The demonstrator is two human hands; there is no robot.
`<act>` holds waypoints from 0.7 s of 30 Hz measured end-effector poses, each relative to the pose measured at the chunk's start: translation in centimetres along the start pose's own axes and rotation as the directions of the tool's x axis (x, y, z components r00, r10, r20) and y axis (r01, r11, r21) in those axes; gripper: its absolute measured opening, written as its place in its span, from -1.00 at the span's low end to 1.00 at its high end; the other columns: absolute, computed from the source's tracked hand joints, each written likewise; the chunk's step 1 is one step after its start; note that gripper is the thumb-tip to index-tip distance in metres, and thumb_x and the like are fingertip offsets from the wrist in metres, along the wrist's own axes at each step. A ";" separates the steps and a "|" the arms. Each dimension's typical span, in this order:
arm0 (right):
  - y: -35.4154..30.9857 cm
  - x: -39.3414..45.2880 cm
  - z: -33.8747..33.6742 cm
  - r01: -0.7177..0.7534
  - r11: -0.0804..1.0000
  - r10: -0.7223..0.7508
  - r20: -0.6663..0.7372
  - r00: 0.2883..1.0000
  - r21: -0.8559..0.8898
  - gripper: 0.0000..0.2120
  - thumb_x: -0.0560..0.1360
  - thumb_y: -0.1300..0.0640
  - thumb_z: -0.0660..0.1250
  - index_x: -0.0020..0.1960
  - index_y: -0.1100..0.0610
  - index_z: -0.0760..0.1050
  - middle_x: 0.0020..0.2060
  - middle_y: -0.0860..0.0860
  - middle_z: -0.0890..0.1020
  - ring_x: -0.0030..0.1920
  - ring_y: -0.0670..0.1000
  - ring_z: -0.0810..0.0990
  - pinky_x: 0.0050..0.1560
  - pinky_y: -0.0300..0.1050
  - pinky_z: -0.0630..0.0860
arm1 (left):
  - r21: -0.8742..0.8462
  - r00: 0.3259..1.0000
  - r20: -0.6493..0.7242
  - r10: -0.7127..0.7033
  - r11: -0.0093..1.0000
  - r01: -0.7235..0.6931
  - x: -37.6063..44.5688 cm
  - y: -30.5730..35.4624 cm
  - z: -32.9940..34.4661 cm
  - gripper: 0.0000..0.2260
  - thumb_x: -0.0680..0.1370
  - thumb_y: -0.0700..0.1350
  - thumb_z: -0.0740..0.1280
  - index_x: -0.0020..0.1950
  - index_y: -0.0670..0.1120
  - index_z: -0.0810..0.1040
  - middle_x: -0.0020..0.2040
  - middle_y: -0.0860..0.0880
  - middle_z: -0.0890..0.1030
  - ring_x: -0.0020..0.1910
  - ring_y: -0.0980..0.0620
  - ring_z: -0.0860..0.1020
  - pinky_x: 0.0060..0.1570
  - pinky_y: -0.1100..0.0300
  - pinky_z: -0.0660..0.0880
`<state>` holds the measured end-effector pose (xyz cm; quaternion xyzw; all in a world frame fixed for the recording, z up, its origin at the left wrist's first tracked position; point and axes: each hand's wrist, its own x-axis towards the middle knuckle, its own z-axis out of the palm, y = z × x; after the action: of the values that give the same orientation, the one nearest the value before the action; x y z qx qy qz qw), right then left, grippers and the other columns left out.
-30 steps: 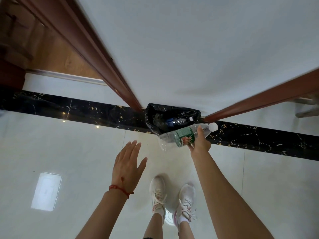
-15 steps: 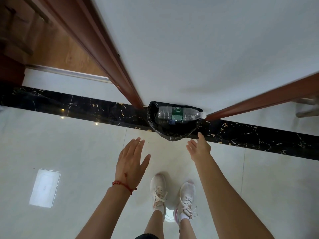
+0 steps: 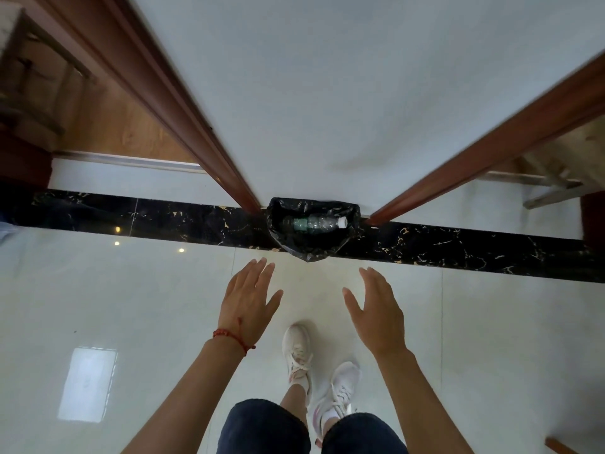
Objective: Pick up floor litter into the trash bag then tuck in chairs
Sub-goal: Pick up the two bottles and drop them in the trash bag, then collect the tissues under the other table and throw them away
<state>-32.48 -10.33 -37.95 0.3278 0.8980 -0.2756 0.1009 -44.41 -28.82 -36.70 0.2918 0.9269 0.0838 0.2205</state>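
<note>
A black trash bag (image 3: pixel 312 249) stands open on the floor against the white wall, on the dark marble strip. Inside it lies a clear plastic bottle (image 3: pixel 316 223) with a green label and a white cap pointing right. My left hand (image 3: pixel 249 298), with a red string bracelet at the wrist, hovers flat with straight fingers below and left of the bag. Empty too, my right hand (image 3: pixel 376 309) is spread with relaxed fingers below and right of the bag. Neither hand touches anything.
Brown door frames (image 3: pixel 196 126) run along both sides of the white wall (image 3: pixel 343 93). A wooden chair (image 3: pixel 36 86) shows at the far left, and chair legs (image 3: pixel 553 188) at the far right. Glossy white floor tiles (image 3: pixel 131 306) spread around my feet.
My right hand let go of the bottle, which dropped into the bag and settled there. Both hands have since drawn back from the bag, and the right hand has opened out.
</note>
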 end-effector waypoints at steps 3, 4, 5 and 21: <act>0.6 -2.2 -2.0 0.018 0.994 -0.019 -0.015 1.000 -0.105 -0.50 0.50 -0.13 0.11 0.23 0.22 0.45 0.21 0.21 0.54 0.17 0.19 0.56 0.03 0.03 0.55 | -0.006 1.000 0.028 0.009 1.000 -0.009 -1.4 1.8 -1.0 -0.57 0.43 0.00 0.26 0.20 -0.24 0.52 0.17 -0.23 0.58 0.14 -0.25 0.54 0.06 -0.13 0.47; 0.8 -3.0 -2.8 0.022 0.992 -0.026 -0.031 0.999 -0.128 -0.47 0.50 -0.16 0.06 0.22 0.21 0.45 0.20 0.21 0.55 0.16 0.18 0.57 0.02 0.03 0.55 | 0.002 0.999 0.031 0.017 1.000 -0.017 -1.9 2.6 -1.4 -0.56 0.44 0.01 0.25 0.20 -0.23 0.52 0.17 -0.23 0.58 0.15 -0.25 0.54 0.07 -0.14 0.46; 1.0 -3.7 -3.6 0.022 0.990 -0.029 -0.045 0.999 -0.141 -0.45 0.52 -0.18 0.01 0.22 0.20 0.46 0.20 0.20 0.55 0.16 0.18 0.57 0.04 0.03 0.55 | 0.024 0.999 0.032 0.030 0.999 -0.030 -2.4 3.4 -1.8 -0.56 0.44 0.02 0.24 0.19 -0.23 0.52 0.16 -0.23 0.58 0.14 -0.25 0.55 0.06 -0.14 0.46; 6.1 -18.9 -17.6 -0.165 0.986 0.153 -0.259 0.954 -0.024 -0.38 0.54 -0.25 -0.11 0.24 0.16 0.44 0.22 0.16 0.54 0.21 0.15 0.54 0.12 0.02 0.49 | 0.115 0.967 0.017 0.254 0.960 -0.254 -11.1 19.5 -9.9 -0.35 0.58 0.18 -0.20 0.21 -0.20 0.51 0.20 -0.20 0.56 0.21 -0.21 0.50 0.14 -0.15 0.41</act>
<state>-14.12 -6.62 -19.15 0.4295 0.8802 -0.2017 0.0134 -31.01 -19.59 -18.34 0.4208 0.8849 0.0570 0.1914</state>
